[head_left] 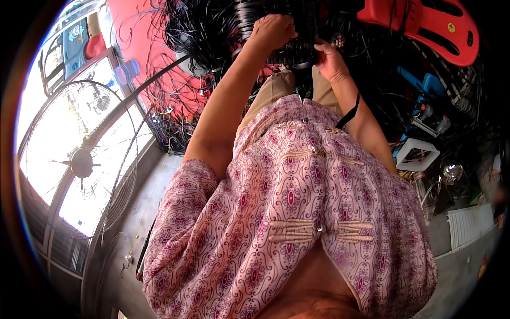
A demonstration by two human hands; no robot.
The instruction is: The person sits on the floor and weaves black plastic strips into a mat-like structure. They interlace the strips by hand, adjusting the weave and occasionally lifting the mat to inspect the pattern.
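A black piece woven from flat plastic strips (pixel 254 15) lies over my lap at the top of the view. It looks like a basket, though its full shape runs out of sight. My left hand (pixel 273 32) rests on it with curled fingers; whatever they pinch is hidden. At the right edge of the weave, my right hand (pixel 330 59) grips its side, the thumb uppermost and some fingertips out of sight. One loose black strip (pixel 349 112) crosses my right forearm.
Tangled black strips (pixel 194 32) spread over a red surface (pixel 130 26) on the left. A large standing fan (pixel 82 162) is beside me. On the right are a red plastic stool (pixel 433 24), a blue tool-like object (pixel 430 85) and a white square container (pixel 418 154).
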